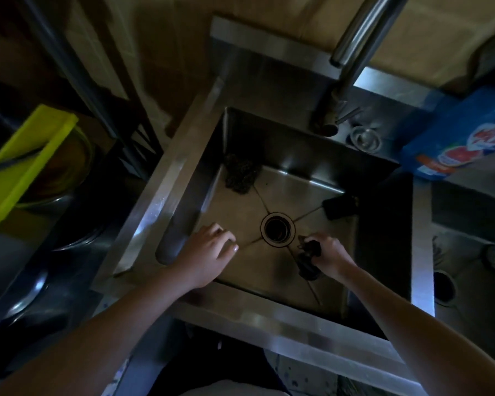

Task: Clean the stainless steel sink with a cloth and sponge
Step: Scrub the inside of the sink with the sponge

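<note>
Right hand [330,254] grips dark cloth [307,262] (sink [183,167] floor); left hand [209,250] flat.

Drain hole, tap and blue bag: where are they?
drain hole [277,230], head view, its dark middle.
tap [363,32], head view, its curved pipe.
blue bag [455,130], head view, its printed front.

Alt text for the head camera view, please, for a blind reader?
Two bare hands reach into a square stainless steel sink: the right hand grips a dark crumpled cloth beside the round drain, the left hand is open opposite it.
</note>
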### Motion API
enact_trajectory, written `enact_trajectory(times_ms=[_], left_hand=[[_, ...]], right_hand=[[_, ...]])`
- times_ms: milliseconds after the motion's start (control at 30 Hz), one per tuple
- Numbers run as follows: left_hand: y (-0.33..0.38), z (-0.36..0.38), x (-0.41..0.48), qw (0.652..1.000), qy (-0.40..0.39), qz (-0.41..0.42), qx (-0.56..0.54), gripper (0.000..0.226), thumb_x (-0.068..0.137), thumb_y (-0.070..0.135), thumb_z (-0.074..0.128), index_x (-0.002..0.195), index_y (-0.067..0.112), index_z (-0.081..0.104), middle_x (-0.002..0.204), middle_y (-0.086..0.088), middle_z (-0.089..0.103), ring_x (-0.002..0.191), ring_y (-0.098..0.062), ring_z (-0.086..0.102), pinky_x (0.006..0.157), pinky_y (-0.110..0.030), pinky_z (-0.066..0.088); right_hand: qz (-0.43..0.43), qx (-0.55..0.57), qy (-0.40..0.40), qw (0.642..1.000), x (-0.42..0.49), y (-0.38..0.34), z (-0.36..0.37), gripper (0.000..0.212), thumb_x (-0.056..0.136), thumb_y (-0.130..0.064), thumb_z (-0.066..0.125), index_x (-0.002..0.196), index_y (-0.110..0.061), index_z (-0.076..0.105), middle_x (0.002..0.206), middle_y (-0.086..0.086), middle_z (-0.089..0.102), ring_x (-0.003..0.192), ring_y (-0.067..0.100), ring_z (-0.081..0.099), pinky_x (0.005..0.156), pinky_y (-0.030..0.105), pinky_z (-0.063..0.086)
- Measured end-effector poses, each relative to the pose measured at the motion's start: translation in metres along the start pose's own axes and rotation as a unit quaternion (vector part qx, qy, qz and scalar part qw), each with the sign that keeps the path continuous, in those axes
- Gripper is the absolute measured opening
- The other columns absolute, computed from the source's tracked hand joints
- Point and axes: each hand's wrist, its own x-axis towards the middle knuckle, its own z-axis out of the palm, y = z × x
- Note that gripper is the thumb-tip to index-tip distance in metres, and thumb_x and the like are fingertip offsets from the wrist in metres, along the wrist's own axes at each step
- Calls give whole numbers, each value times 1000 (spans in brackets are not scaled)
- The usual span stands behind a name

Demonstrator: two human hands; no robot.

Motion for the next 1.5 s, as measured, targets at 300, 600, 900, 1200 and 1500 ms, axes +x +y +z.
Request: enact_trajectory(times_ms=[300, 600, 900, 1200, 1500], left_hand=[[14, -24, -2, 1000, 18, 16, 18, 33, 98, 39, 38, 120, 22, 53, 120, 3, 48, 115, -17, 44, 95, -32, 37], [12, -39, -5, 996, 80, 17, 45, 31, 98, 36, 40, 120, 20, 53, 119, 1, 48, 112, -19, 48, 91, -29, 37], [-4, -78, -19, 982, 179, -14, 60, 27, 97, 31, 45, 119, 20, 56, 120, 0, 53, 109, -19, 52, 91, -31, 42], [-31, -119, -54, 962, 257, -61, 69, 28, 96, 28, 47, 120, 18, 56, 121, -3, 52, 107, -21, 53, 87, -31, 42], [-73, -165, -100, 936, 318, -127, 81, 26, 95, 30, 50, 119, 23, 55, 119, 0, 52, 109, -22, 52, 86, -34, 43]], right_hand=[[28, 92, 23, 995, -31, -21, -15, 42, 81, -1, 62, 117, -22, 58, 106, 1, 57, 91, 13, 58, 52, 14, 46], [-19, 117, 64, 991, -50, -42, -24, 37, 81, -2, 60, 113, -20, 62, 98, -5, 63, 88, 6, 61, 66, 11, 47], [-68, 110, 112, 985, -47, -84, -49, 39, 78, 2, 62, 112, -16, 65, 103, 3, 66, 90, 9, 58, 69, 10, 44], [-161, 78, 119, 977, -37, -156, -67, 40, 79, -3, 64, 115, -19, 65, 108, 2, 65, 95, 11, 58, 77, 18, 42], [-264, 89, 89, 956, -37, -251, -81, 34, 85, -2, 61, 115, -17, 63, 101, -4, 58, 95, 8, 56, 72, 11, 46]])
